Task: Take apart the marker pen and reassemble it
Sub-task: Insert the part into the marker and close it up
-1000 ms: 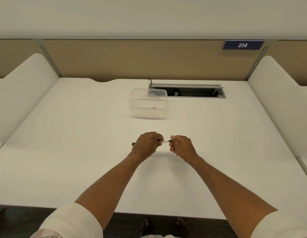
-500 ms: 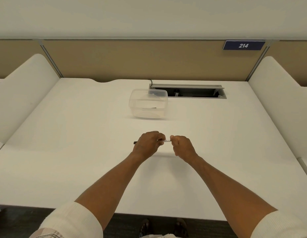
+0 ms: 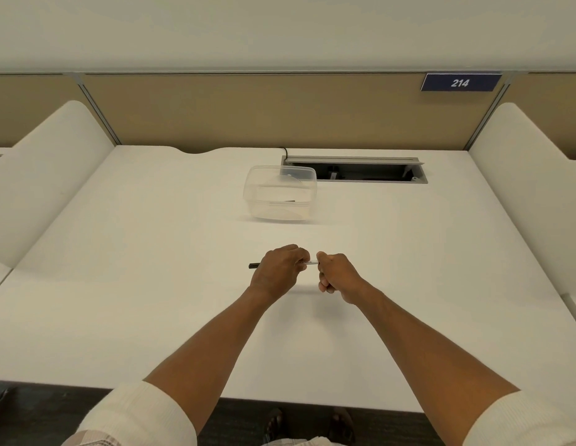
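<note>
A thin marker pen with a white barrel and a black end is held level above the middle of the white desk. My left hand is closed around the pen's left part, and the black end sticks out past it to the left. My right hand is closed on the pen's right end, which is hidden inside the fist. Only a short white stretch of barrel shows between the two hands.
A clear plastic container with a small dark item inside stands farther back on the desk. Behind it is an open cable tray slot. White side dividers flank the desk, and a tan partition stands at the back.
The black tip that showed next to my right hand one second ago is now hidden in the fist. Both hands stayed nearly in place, close together.
</note>
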`<state>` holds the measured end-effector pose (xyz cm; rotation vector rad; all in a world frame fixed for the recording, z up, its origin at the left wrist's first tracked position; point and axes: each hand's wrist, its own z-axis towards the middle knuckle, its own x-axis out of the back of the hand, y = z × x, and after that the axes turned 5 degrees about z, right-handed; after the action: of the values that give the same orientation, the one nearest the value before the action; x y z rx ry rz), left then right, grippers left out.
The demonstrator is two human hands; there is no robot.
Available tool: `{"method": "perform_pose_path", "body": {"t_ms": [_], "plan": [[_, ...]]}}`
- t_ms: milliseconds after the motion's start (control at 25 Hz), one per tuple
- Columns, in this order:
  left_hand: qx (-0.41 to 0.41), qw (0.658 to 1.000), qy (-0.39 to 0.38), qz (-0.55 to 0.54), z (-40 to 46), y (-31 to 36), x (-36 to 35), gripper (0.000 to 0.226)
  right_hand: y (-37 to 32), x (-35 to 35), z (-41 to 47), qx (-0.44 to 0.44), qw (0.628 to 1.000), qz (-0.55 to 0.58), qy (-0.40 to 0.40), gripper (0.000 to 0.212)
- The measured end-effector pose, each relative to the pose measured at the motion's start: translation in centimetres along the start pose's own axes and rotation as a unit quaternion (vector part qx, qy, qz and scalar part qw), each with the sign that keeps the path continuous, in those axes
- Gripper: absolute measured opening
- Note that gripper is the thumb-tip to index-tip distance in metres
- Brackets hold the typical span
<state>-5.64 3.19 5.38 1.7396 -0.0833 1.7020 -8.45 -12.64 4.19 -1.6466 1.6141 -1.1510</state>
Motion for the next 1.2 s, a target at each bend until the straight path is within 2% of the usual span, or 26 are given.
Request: {"method": "perform_pose_path", "body": {"t_ms": [80,200,320,440,640,800,1000,1120,1200], "plan": [[-0.003,1.000,-0.003,0.001,0.1,0.0,0.2,0.009,0.1,-0.1,-0.1,-0.014,0.999,0.028,0.007,0.033],[-0.009,1.000,-0.013,0.005,0.3,0.0,0.7,0.010,0.3,0.3,-0.1,-0.004,0.999,0.041,-0.002,0.044],[-0.006,1.000,-0.014,0.004,0.3,-0.4,0.7,0.009,0.6,0.8,-0.2,0.065,0.997,0.036,-0.011,0.039],[-0.004,1.000,-0.017,-0.003,0.2,-0.3,0.8,0.009,1.2,0.9,-0.6,0.156,0.987,-0.045,-0.001,0.021],[-0.022,0.999,-0.024,-0.009,-0.1,-0.2,0.7,0.010,2.0,1.7,-0.5,0.226,0.957,-0.182,0.028,0.031],[-0.017,1.000,-0.012,-0.024,-0.5,0.0,0.5,0.008,2.0,1.2,-0.6,0.198,0.963,-0.180,0.036,0.044],[-0.018,1.000,-0.015,-0.009,-0.6,-0.1,0.7,0.008,1.3,0.6,-0.7,0.060,0.997,-0.043,0.000,0.046],[-0.007,1.000,-0.016,-0.004,-0.7,-0.5,0.7,0.008,1.0,0.6,-0.6,0.041,0.998,-0.038,-0.024,0.049],[0.003,1.000,-0.016,-0.002,-0.6,-0.7,0.8,0.007,1.1,0.7,-0.5,0.055,0.998,-0.034,-0.023,0.043]]}}
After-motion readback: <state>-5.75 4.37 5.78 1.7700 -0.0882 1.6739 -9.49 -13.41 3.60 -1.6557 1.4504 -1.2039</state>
